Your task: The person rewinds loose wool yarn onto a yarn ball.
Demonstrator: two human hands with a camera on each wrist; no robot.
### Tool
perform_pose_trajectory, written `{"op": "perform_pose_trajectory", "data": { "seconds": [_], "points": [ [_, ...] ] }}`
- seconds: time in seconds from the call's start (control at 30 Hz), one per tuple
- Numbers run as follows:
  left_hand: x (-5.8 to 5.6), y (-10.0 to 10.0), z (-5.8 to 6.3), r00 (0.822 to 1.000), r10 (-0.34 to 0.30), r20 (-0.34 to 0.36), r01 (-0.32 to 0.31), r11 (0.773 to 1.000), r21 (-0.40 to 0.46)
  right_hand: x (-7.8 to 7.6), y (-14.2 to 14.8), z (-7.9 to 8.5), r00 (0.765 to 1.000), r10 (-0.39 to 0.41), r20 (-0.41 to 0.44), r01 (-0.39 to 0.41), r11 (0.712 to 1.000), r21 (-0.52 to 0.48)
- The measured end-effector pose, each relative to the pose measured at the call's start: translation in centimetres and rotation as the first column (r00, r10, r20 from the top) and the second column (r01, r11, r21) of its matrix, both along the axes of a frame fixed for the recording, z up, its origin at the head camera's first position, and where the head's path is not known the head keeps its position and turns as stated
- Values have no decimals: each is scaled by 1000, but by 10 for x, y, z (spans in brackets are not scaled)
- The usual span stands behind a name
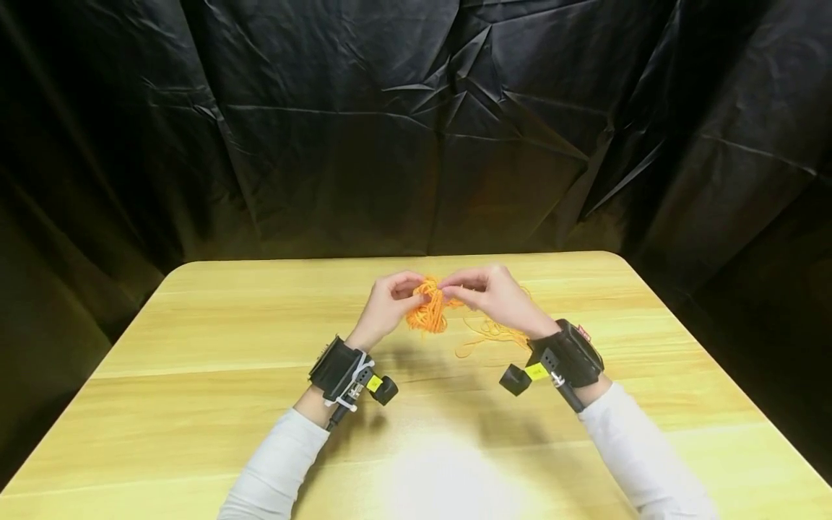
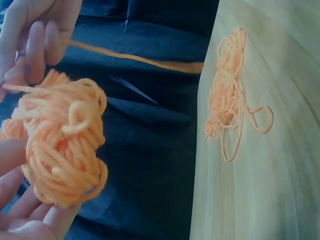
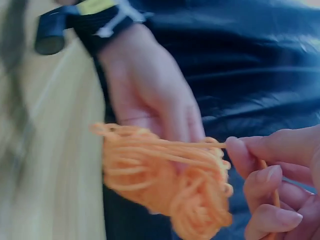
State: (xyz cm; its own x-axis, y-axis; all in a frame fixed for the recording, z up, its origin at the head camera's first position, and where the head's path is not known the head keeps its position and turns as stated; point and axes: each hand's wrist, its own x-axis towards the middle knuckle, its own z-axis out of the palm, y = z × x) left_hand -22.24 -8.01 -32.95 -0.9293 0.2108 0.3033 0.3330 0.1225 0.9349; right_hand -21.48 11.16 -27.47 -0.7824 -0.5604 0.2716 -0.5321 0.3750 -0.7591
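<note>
A bundle of orange yarn (image 1: 429, 309) is held up above the table by my left hand (image 1: 388, 303), fingers and thumb gripping it from the side. In the left wrist view the yarn bundle (image 2: 65, 145) shows many loose wraps and a small loop on top. My right hand (image 1: 497, 296) is close against the bundle's right side. Between its thumb and forefinger it pinches a single strand, seen taut in the right wrist view beside the right hand (image 3: 285, 185). From that hand the strand runs down toward a loose heap of yarn (image 2: 227, 90) on the table.
The loose yarn (image 1: 494, 332) lies in loops on the wooden table (image 1: 227, 361), partly behind my right hand and wrist. Black sheeting (image 1: 325, 180) hangs behind the table's far edge. Each wrist wears a black strap with a small camera.
</note>
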Motion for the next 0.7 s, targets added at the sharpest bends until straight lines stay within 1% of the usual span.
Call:
{"op": "perform_pose_trajectory", "data": {
  "seconds": [0.07, 0.17, 0.27, 0.4, 0.47, 0.53, 0.63, 0.7],
  "points": [
    [1, 0, 0, 999, -34, 7, 34, 999, -16, -6, 3, 3, 999, -9, 48, 13, 996, -84],
    [2, 1, 1, 997, -81, 11, 82, 996, -39, -13, 7, 4, 994, -23, 110, 46, 977, -208],
    [2, 3, 1, 993, -121, 11, 122, 991, -50, -19, 10, -1, 982, -47, 181, 104, 944, -314],
    [3, 5, 2, 989, -145, 26, 146, 989, -39, -26, 9, -16, 952, -70, 297, 192, 894, -405],
    [2, 6, 2, 988, -151, 25, 152, 988, -25, -28, 8, -27, 930, -75, 361, 236, 873, -427],
    [1, 7, 3, 988, -149, 25, 149, 989, 5, -30, 6, -38, 909, -84, 408, 270, 864, -424],
    [0, 8, 3, 992, -119, 35, 116, 991, 66, -29, 3, -53, 884, -95, 458, 303, 862, -407],
    [0, 9, 3, 995, -84, 53, 78, 991, 109, -27, 0, -62, 878, -114, 464, 312, 873, -376]
  ]
}}
